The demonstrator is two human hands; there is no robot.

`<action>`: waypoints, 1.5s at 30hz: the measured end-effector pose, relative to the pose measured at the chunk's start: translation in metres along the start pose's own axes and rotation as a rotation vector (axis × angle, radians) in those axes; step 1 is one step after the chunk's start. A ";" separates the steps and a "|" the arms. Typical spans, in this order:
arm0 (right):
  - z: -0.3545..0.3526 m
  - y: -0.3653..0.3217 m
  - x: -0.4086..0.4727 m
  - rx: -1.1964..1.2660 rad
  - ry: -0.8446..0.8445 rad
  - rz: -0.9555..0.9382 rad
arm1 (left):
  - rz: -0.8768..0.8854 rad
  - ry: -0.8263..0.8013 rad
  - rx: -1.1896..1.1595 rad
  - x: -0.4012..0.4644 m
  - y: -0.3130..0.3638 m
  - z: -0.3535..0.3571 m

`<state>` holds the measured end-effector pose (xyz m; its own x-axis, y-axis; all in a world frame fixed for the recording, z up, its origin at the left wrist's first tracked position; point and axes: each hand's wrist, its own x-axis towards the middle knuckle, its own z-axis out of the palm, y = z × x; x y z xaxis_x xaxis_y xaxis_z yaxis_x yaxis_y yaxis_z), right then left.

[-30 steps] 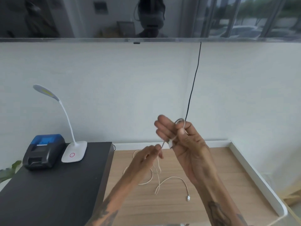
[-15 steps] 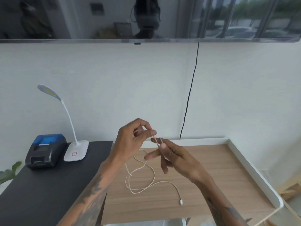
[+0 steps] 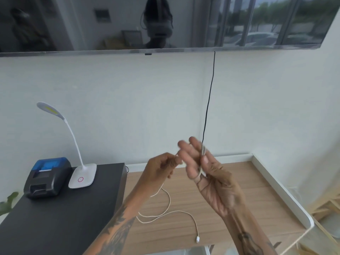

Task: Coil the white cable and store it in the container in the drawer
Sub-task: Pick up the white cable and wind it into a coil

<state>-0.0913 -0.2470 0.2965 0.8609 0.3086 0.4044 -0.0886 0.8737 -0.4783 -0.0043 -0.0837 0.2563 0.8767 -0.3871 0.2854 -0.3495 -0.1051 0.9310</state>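
The white cable [image 3: 170, 203] runs from both hands down to the wooden desk [image 3: 230, 205], where its loose length lies in a curve ending in a plug [image 3: 197, 239]. My right hand [image 3: 204, 170] is raised, palm toward me, fingers spread, with cable loops wound around them. My left hand [image 3: 161, 167] pinches the cable just left of the right fingers. Neither the drawer nor the container is in view.
A black cabinet [image 3: 60, 221] on the left carries a white desk lamp [image 3: 82, 176] and a black and blue printer [image 3: 47, 176]. A black cord [image 3: 208, 100] hangs down the wall from a screen [image 3: 165, 23]. The desk has a raised white rim [image 3: 281, 190].
My right hand has risen and turned upright with the cable looped over its fingers. My left hand has moved right, up to those fingers. Less cable lies on the desk.
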 end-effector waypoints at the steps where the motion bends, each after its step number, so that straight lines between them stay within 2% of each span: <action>1: 0.002 -0.004 0.005 -0.086 0.022 -0.083 | -0.016 -0.040 0.017 -0.008 -0.004 0.003; 3: -0.001 -0.012 0.017 -0.467 0.175 -0.219 | -0.017 -0.123 0.137 -0.020 -0.008 0.008; 5: -0.010 -0.017 0.025 -1.047 0.361 -0.272 | 0.053 -0.151 0.289 -0.025 -0.005 0.010; 7: -0.022 -0.016 0.030 -1.513 0.389 -0.188 | 0.138 -0.094 0.384 -0.020 0.006 0.003; 9: -0.034 -0.010 0.026 -1.707 0.341 -0.046 | 0.236 -0.003 0.472 -0.012 0.020 -0.012; 12: -0.040 0.004 0.014 -1.603 0.232 0.153 | 0.276 0.071 0.496 0.000 0.034 -0.036; 16: -0.038 0.025 0.005 -1.209 0.153 0.293 | 0.286 0.126 0.431 0.016 0.036 -0.040; 19: -0.034 0.030 0.006 -0.869 0.261 0.277 | 0.241 0.165 0.236 0.024 0.032 -0.035; 23: -0.030 0.025 0.008 -0.709 0.257 0.235 | 0.147 0.147 0.012 0.029 0.024 -0.030; 29: -0.027 0.024 0.008 -0.621 0.232 0.158 | 0.078 0.151 -0.019 0.032 0.016 -0.027; 32: -0.019 0.021 0.012 -0.381 0.240 0.125 | 0.026 0.133 -0.034 0.029 0.013 -0.024; 35: -0.012 0.010 0.027 -0.181 0.220 -0.060 | 0.026 0.090 -0.010 0.019 0.004 -0.016; 37: -0.011 0.002 0.041 -0.292 0.233 -0.192 | -0.001 0.068 -0.036 0.011 0.000 -0.009; 40: -0.025 -0.004 0.052 -1.013 0.408 -0.299 | 0.011 0.045 0.041 0.003 -0.003 -0.009; 41: -0.033 -0.004 0.052 -1.235 0.403 -0.294 | 0.035 0.042 0.097 0.002 -0.002 -0.012; 43: -0.049 0.001 0.048 -1.536 0.330 -0.184 | 0.066 0.051 0.176 0.004 0.002 -0.020; 45: -0.061 0.005 0.039 -1.682 0.278 0.009 | 0.075 0.040 0.223 0.007 0.006 -0.028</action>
<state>-0.0281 -0.2535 0.2624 0.9345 0.0815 0.3466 0.3371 -0.5159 -0.7876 0.0086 -0.0612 0.2703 0.8564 -0.3651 0.3650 -0.4747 -0.2790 0.8347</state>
